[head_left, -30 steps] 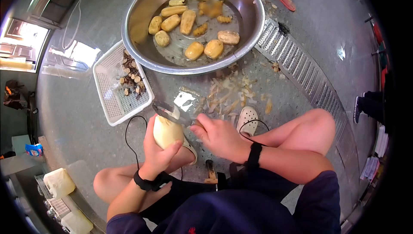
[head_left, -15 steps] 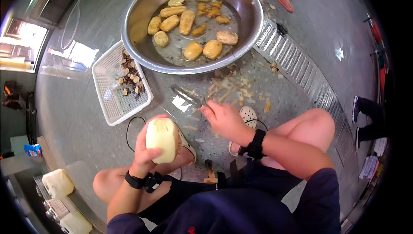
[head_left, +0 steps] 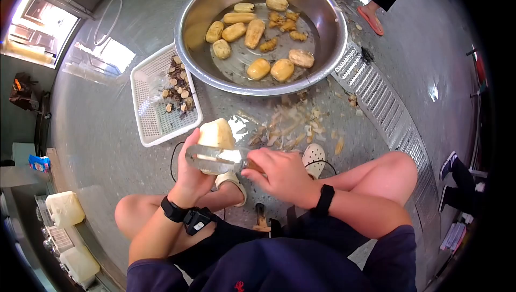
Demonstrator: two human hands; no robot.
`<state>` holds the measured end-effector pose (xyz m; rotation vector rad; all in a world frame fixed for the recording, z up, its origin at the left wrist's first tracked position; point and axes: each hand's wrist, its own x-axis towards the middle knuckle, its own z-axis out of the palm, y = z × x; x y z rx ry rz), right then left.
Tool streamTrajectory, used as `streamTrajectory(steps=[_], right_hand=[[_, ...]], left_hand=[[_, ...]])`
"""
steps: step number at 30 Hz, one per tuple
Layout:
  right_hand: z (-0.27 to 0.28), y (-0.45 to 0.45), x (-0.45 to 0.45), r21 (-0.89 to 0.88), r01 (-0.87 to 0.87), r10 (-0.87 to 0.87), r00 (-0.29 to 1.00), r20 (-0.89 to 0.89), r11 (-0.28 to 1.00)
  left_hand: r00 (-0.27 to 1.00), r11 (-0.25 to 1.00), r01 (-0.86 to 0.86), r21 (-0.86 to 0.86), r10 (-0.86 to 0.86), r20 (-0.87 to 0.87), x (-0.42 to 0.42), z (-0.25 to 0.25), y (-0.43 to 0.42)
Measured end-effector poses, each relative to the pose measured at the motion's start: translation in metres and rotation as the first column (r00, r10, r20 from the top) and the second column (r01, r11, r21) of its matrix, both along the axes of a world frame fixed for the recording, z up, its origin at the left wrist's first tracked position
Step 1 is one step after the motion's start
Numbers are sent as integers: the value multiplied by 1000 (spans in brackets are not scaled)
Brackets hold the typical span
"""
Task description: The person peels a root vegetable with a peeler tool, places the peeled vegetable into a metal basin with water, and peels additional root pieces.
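Note:
A pale, peeled root piece (head_left: 216, 132) is held upright in my left hand (head_left: 192, 175), whose fingers wrap its left side. My right hand (head_left: 283, 175) is closed on the brown handle of a peeling knife (head_left: 215, 155). The wide, shiny blade lies across the front of the root piece and hides part of it. Beyond my hands, a large metal basin (head_left: 242, 87) contains several yellow-brown root pieces and smaller knobbly roots in shallow water. Peelings (head_left: 293, 125) are scattered on the wet floor between the basin and my feet.
A white plastic basket (head_left: 144, 112) with cut ends and dark scraps stands left of the basin. A metal drain grate (head_left: 376, 98) curves along the right. Other people's feet show at the upper right (head_left: 371, 20) and far right. Pale jugs (head_left: 65, 208) stand lower left.
The knife has come from beside the basin-side floor back onto the root piece, which has moved up and right in my left hand. The view has shifted, and the basin appears farther right.

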<state>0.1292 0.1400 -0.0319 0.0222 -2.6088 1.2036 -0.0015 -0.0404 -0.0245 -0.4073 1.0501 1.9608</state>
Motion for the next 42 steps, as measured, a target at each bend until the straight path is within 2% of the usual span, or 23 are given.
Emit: streamTrajectory(steps=[2,5,8,14,17,20,24,27,28,29,32,35,36,38,40,42], right_hand=[[5,-1,1,89,-19,20,1000,-9,996],[6,3,0,158,-15,26,998,-65,987],[6,5,2,234,-26,45,996,-75,972],[6,10,-3,302,15,25,991,-128,953],[6,21,-11,413,6,83,977,-196,911],[3,25,-14,440,-16,108,977,-184,898],[0,9,-11,276,35,-21,998,-52,961],[-9,14,-19,156,176,-189,979,76,972],[-13,33,-29,152,229,-246,964,100,961],[-15,43,-33,149,292,-311,942,127,945],[-6,42,-32,71,261,-269,951,153,963],[-2,32,-17,-78,117,-100,974,202,990],[-2,26,-11,-80,75,-64,990,127,994],[-3,16,-3,-75,-14,12,1000,-26,997],[1,10,-2,20,-71,72,997,-26,997],[5,9,-1,98,-101,105,994,-40,990]], left_hand=[[999,1000,8,29,-9,43,2,4,3],[1000,999,-1,49,0,10,5,3,5],[998,993,64,95,-62,-21,5,2,4],[999,999,-20,38,18,44,6,6,8],[1000,999,6,45,-7,17,5,0,4],[999,999,-31,-10,31,-18,6,-2,6],[985,986,-164,-25,162,-53,9,0,11],[978,999,-23,-37,15,-210,22,3,6],[980,995,-68,-70,54,-191,30,13,15],[985,999,-17,-49,9,-171,31,16,15],[992,996,85,27,-82,-96,27,14,11],[993,996,88,12,-86,-77,14,10,5],[991,990,116,82,-110,-83,11,10,3],[999,997,48,57,-47,-11,12,14,4],[996,997,-77,24,76,51,14,10,8],[999,998,-31,48,30,31,16,9,6]])
